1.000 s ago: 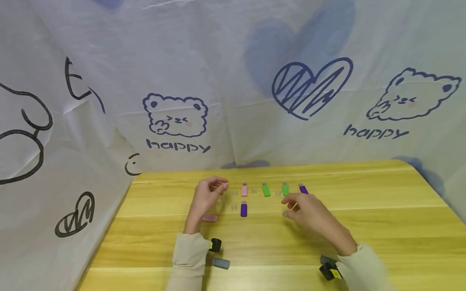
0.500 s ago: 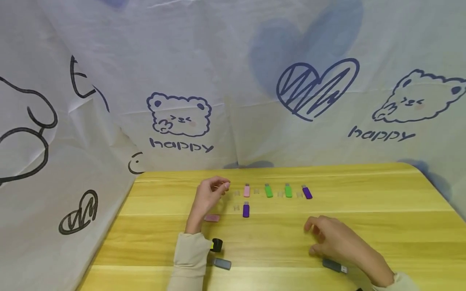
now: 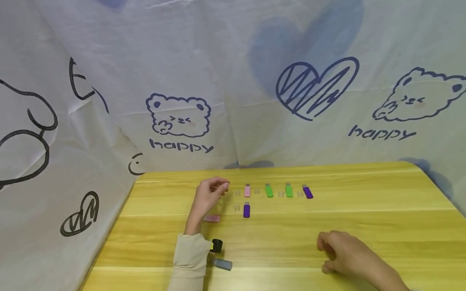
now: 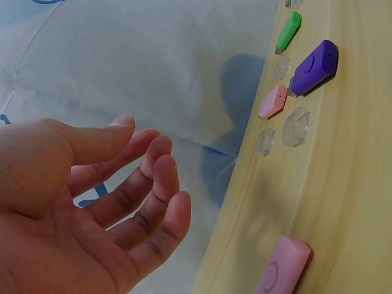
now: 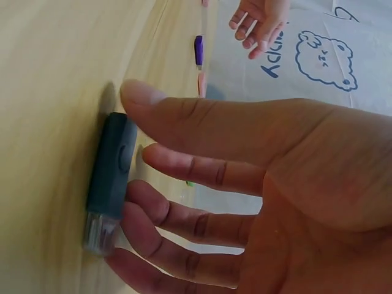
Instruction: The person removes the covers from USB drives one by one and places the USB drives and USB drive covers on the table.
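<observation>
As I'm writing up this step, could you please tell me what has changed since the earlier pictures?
The right hand has drawn back and rightward, away from the row of USB sticks, to the dark stick; whether it touches that is unclear. The left hand and the row stayed put.

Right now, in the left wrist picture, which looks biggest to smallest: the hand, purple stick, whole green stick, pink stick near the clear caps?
1. Left hand
2. Purple stick
3. Green stick and pink stick: too alike in size to rank.
</observation>
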Available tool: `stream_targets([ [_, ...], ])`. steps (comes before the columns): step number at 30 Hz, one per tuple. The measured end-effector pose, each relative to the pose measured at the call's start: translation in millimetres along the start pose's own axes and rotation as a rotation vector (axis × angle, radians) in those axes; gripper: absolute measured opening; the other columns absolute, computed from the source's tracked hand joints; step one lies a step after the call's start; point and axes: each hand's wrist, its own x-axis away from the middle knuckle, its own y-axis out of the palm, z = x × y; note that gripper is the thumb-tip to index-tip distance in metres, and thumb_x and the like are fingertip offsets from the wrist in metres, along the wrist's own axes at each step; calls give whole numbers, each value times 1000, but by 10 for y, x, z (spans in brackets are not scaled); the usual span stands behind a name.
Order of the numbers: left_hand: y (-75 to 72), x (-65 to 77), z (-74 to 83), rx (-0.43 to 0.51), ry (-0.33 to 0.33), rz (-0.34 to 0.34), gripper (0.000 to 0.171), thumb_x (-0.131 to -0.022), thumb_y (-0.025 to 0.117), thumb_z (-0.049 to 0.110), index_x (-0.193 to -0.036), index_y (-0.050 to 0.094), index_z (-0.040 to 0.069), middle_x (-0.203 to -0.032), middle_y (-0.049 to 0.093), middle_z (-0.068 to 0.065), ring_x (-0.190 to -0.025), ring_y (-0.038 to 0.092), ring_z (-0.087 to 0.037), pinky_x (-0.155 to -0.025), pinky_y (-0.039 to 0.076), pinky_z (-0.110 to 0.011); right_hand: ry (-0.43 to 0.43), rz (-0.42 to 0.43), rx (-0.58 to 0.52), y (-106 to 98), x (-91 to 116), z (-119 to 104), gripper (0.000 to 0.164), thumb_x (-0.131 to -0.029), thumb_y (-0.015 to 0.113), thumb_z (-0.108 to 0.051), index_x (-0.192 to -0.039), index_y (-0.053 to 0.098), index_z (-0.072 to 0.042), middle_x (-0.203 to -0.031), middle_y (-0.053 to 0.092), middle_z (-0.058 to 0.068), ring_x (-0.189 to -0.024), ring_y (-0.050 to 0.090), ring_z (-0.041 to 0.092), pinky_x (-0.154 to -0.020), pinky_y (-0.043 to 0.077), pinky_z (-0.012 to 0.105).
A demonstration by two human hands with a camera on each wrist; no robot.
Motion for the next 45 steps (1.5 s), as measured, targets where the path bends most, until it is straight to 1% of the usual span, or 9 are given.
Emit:
stream_targets([
  [5, -16, -1, -7, 1, 3, -8, 20, -96, 63, 12, -105, 73, -3, -85, 72, -11, -75, 66, -25, -65, 57, -33, 6, -39, -5, 7, 59, 58, 29, -72, 84, -11, -82, 57, -17, -68, 52, -4, -62, 44, 13, -55, 40, 29],
  [10, -27, -2, -9, 5, 7, -9, 17, -96, 64, 11, -104, 73, 0, -86, 71, -11, -75, 66, -25, -66, 57, -34, 28, -30, 21, 27, 80, 69, 29, -73, 83, -8, -76, 57, -20, -66, 52, -8, -61, 44, 12, -55, 40, 28],
  [13, -29, 0, -9, 2, 12, -4, 15, -96, 64, 11, -102, 74, 2, -85, 71, -11, -74, 66, -25, -65, 57, -34, 18, -14, 34, 29, 83, 71, 27, -75, 81, -9, -76, 57, -21, -66, 52, -9, -60, 44, 11, -54, 39, 27],
  [18, -30, 2, -15, 3, 7, 0, 14, -96, 64, 11, -100, 75, 3, -84, 71, -10, -74, 66, -25, -65, 57, -34, -31, 32, 50, 6, 66, 66, 22, -78, 78, -11, -77, 58, -20, -66, 51, -10, -59, 43, 8, -52, 40, 25],
  [25, -38, 1, -7, 17, 15, -9, 17, -96, 64, 11, -103, 74, -1, -85, 72, -11, -75, 66, -27, -65, 57, -35, -63, 89, 51, -61, 23, -1, 22, -78, 72, 1, -80, 62, -18, -73, 57, -10, -64, 47, 7, -55, 46, 25],
  [32, -40, 10, -1, 19, 10, -7, 16, -96, 64, 11, -102, 74, 1, -84, 72, -11, -75, 66, -29, -64, 57, -34, -102, 131, 45, -143, -93, -143, 14, -82, 73, -3, -90, 69, -14, -77, 63, -8, -65, 51, 4, -57, 52, 26],
  [37, -31, 14, 6, 29, 13, -18, 16, -96, 63, 11, -103, 74, 1, -86, 72, -12, -77, 67, -32, -66, 58, -38, -132, 160, 25, -189, -220, -248, 14, -83, 74, -4, -93, 71, -13, -76, 64, -8, -66, 55, 3, -58, 54, 26],
  [41, -17, 23, 14, 33, 16, -31, 17, -96, 63, 11, -104, 73, -1, -87, 71, -12, -77, 66, -32, -66, 58, -40, -156, 222, -5, -203, -320, -329, 18, -82, 72, 0, -96, 71, -11, -81, 66, -4, -69, 57, 6, -58, 55, 27],
  [45, 4, 21, 18, 26, 41, -41, 18, -96, 63, 11, -104, 73, -1, -87, 72, -12, -77, 66, -30, -65, 57, -36, -172, 312, -66, -219, -411, -422, 22, -83, 70, 2, -102, 71, -9, -87, 70, 2, -72, 62, 9, -59, 57, 24],
])
